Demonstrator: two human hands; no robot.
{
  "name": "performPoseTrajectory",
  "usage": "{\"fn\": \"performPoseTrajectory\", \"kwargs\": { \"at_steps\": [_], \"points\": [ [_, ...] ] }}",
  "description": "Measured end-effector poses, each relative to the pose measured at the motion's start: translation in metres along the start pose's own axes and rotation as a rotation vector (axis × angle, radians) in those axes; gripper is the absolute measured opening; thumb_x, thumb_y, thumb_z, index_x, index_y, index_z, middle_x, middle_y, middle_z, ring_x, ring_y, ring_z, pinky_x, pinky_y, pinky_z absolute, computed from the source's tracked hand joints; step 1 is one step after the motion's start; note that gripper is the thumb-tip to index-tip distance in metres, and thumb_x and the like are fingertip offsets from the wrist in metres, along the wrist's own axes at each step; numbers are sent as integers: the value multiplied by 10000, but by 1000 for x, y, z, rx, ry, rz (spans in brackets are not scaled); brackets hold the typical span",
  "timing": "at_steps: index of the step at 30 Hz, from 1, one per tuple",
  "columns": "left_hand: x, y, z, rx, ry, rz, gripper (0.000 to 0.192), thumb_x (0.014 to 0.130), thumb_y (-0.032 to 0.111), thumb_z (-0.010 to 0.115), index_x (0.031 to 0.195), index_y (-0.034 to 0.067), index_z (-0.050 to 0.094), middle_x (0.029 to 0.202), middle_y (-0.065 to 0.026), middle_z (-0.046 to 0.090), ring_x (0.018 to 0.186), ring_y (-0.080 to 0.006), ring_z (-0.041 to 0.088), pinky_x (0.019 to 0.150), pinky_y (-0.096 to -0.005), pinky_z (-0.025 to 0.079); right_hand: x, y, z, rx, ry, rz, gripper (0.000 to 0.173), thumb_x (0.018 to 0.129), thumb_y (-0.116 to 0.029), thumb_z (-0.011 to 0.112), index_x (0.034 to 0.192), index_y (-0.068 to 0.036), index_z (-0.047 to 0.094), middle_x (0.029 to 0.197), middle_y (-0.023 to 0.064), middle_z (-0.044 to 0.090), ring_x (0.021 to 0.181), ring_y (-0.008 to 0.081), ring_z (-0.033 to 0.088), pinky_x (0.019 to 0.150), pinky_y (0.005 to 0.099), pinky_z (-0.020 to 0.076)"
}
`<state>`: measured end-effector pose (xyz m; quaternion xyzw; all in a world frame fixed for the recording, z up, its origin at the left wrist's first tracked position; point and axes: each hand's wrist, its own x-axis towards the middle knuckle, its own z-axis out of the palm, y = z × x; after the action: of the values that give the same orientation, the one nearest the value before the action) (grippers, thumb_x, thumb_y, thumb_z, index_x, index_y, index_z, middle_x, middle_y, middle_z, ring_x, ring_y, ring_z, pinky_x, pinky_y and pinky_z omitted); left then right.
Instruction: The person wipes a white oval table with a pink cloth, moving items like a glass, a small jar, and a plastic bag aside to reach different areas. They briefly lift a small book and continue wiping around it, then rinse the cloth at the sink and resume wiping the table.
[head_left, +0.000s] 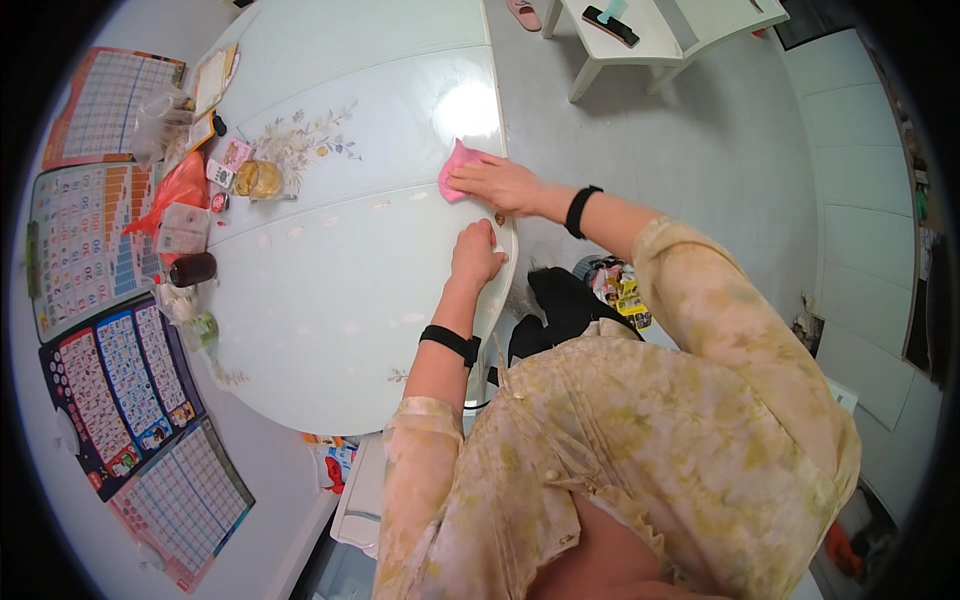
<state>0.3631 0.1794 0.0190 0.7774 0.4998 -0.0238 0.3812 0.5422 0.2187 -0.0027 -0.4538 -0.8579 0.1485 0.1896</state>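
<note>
My right hand (499, 184) lies flat on a pink cloth (454, 161), pressing it to the white table (315, 300) near the edge on my side. Part of the cloth is hidden under the fingers. Just nearer and to its left, my left hand (478, 253) rests curled at the table's edge; whether anything is inside its fingers cannot be told. A small brown spot or sticker (499, 219) shows on the edge between the two hands. Both wrists wear black bands. The tabletop has a floral print and pale oval marks.
Along the wall side stand a glass jar (258, 179), a dark bottle (193, 269), a clear plastic box (184, 228) and a red plastic bag (180, 187). A white chair (630, 45) holds a long black object. A filled bin (619, 289) stands beside my legs.
</note>
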Motion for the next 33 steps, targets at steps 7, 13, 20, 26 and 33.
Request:
{"fn": "performPoseTrajectory", "kwargs": {
  "at_steps": [7,13,20,26,33],
  "points": [
    [14,0,-24,-99,-161,-187,327,742,170,821,967,47,618,1008,-168,650,969,-369,623,850,-451,521,100,69,-9,-163,65,105,670,834,-150,728,1449,-125,461,1415,42,500,1351,233,454,1112,417,370],
    [73,-5,-53,207,518,-185,454,804,158,769,1213,52,603,1210,-162,585,1138,-354,556,941,-450,502,81,79,-30,5,-97,-237,474,711,-137,760,1160,-79,619,1202,77,592,1209,276,537,1052,394,405],
    [105,4,-75,166,562,-373,526,779,197,795,1235,50,578,1274,-145,550,1164,-359,534,956,-450,495,110,103,-47,490,-194,-75,210,887,-125,591,1078,-57,649,1148,89,618,1082,301,597,941,410,486],
    [126,10,-95,-43,490,-656,413,737,280,799,1025,58,603,1125,-128,603,1083,-342,555,904,-453,512,183,135,-34,251,-2,-95,172,895,-121,581,1055,-84,633,1097,98,612,1035,326,597,850,417,518],
    [139,-19,-94,-157,525,-635,428,674,345,812,896,39,612,930,-163,662,932,-337,623,833,-437,517,142,168,-33,270,24,-55,297,917,-96,639,1213,-109,656,1359,88,588,1184,316,578,993,389,494]
  ]
}}
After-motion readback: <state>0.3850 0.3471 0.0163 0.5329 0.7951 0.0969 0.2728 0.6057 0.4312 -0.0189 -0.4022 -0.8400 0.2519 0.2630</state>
